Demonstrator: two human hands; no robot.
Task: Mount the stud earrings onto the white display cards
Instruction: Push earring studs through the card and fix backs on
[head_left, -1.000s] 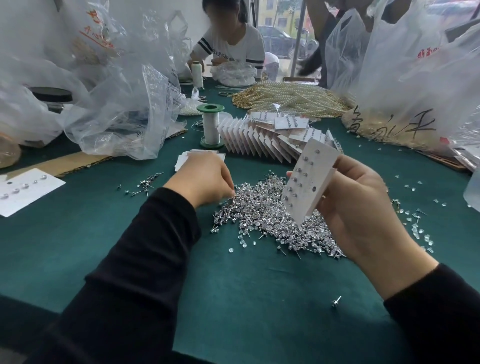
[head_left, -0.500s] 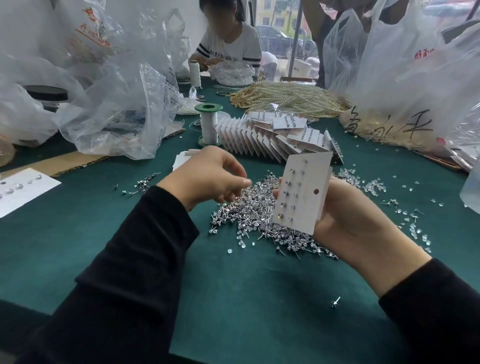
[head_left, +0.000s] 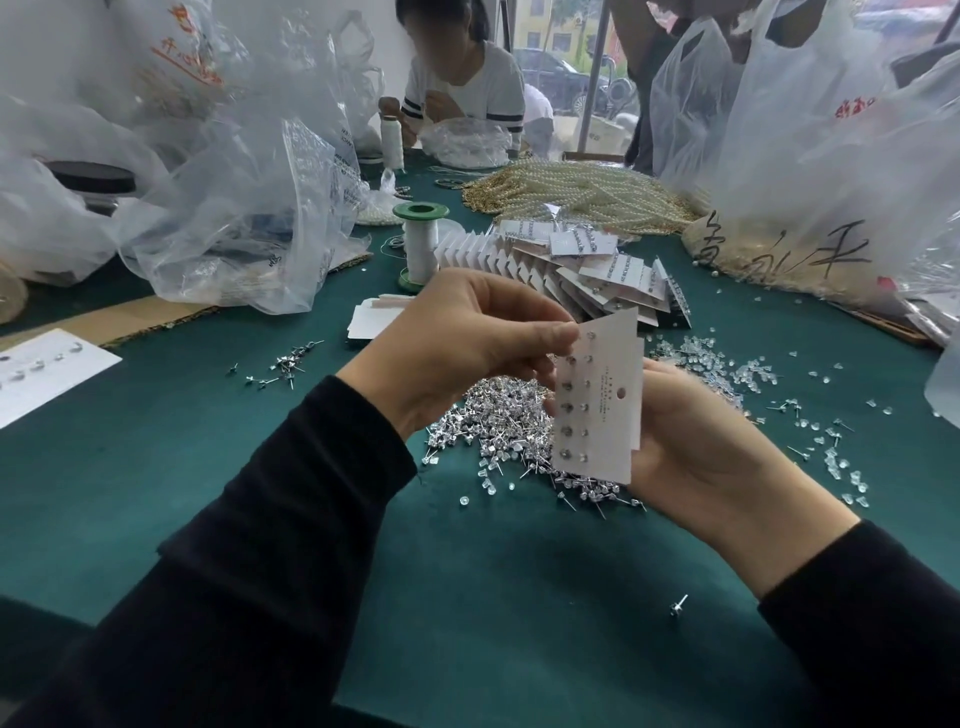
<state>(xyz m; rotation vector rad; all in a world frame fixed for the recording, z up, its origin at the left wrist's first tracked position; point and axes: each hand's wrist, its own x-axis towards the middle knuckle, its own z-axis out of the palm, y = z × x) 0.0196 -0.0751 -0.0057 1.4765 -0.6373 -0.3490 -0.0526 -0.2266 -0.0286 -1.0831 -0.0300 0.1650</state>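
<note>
- Right hand: I hold the white display card by its right edge, fingers curled behind it. The card stands nearly upright, face toward the camera, so its hole rows are open to the other hand.
- Left hand: thumb and forefinger are pinched together at the card's upper left corner, at the top row. I judge they carry a stud earring for that row's left hole, but the stud itself is hidden by the tips.
- Mounted studs: two columns run down the card's left half and the lower rows are filled. I rate this card nearly complete.
- Pile of stud earrings: it lies loose on the green table cover, directly under both hands, presumably to shorten each reach.
- Clear earring backs: these are scattered just right of the pile, near the card-holding hand.
- Finished cards: these are fanned in an overlapping row beyond the hands, apart from the loose stock.
</note>
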